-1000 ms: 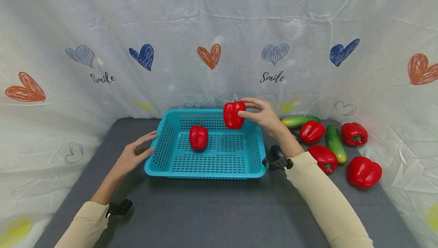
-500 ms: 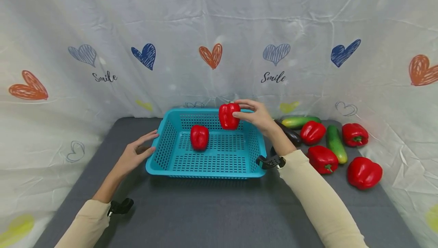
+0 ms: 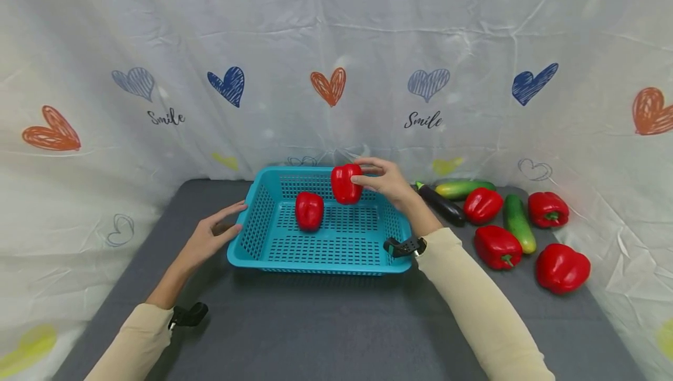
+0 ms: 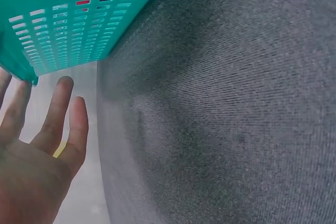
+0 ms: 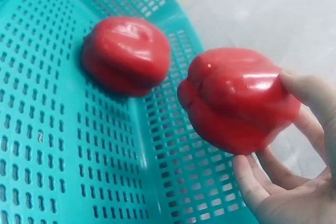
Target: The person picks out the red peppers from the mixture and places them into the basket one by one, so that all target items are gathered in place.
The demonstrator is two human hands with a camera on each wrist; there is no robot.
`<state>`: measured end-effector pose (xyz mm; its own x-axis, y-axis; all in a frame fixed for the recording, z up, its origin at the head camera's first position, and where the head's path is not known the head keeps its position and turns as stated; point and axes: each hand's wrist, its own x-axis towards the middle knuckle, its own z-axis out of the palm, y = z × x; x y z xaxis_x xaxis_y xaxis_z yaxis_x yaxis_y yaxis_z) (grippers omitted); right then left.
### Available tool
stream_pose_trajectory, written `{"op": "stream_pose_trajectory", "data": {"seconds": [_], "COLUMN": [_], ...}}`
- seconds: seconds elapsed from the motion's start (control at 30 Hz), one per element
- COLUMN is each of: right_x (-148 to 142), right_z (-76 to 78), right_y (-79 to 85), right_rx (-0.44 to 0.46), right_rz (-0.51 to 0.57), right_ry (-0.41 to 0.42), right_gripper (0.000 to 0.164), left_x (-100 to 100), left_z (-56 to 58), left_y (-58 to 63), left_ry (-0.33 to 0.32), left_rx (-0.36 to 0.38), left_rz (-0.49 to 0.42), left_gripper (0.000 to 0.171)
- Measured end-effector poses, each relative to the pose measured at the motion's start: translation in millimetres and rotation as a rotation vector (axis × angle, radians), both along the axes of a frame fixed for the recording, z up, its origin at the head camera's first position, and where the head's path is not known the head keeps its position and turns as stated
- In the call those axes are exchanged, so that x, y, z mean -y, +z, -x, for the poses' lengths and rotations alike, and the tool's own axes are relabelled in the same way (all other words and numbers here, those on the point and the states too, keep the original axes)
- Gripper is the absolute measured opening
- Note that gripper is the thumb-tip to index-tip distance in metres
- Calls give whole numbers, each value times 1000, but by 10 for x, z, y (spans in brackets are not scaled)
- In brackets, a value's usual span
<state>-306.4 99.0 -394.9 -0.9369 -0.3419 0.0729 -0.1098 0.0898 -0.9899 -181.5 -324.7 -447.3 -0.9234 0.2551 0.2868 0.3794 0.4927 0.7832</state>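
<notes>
A turquoise perforated basket (image 3: 326,252) stands on the grey cloth, with one red bell pepper (image 3: 309,211) lying inside it. Over the basket's back right part, my right hand (image 3: 386,182) grips a second red bell pepper (image 3: 346,184) between thumb and fingers; the right wrist view shows this held pepper (image 5: 239,100) above the perforated wall, apart from the lying pepper (image 5: 126,56). My left hand (image 3: 207,238) rests its fingertips at the basket's left rim. In the left wrist view the fingers of the left hand (image 4: 42,145) are spread and fairly straight beside the basket wall (image 4: 73,30).
Right of the basket lie several red bell peppers (image 3: 498,246), a dark eggplant (image 3: 443,204) and two cucumbers, one at the back (image 3: 465,189) and one among the peppers (image 3: 519,223). A white curtain (image 3: 336,30) printed with hearts hangs behind the table (image 3: 336,322).
My right hand has moved left and slightly down with its bell pepper, farther over the basket, uncovering the eggplant. My left hand has stayed at the rim.
</notes>
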Motion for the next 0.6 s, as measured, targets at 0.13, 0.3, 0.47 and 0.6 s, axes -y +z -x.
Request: {"op": "stream_pose_trajectory", "data": {"seconds": [0.13,0.3,0.47,0.6], "right_x": [18,58,112,138], "right_z": [27,42,47,51], "right_y": [-48,-86,-105,-120], "right_rx": [29,70,99,115], "right_rz": [17,30,28,26], "right_ry": [-3,2,-2,-22], "right_gripper": [48,49,49,47], "left_x": [-7,-4,22,18], "left_z": [14,27,39,60], "left_y": [-6,-14,-32,-37], "left_ry": [1,-19,-35,-51], "left_rx": [11,-39,-93,-113], "left_rz": [-9,-1,-9,-25], "left_gripper": [50,48,48,46]}}
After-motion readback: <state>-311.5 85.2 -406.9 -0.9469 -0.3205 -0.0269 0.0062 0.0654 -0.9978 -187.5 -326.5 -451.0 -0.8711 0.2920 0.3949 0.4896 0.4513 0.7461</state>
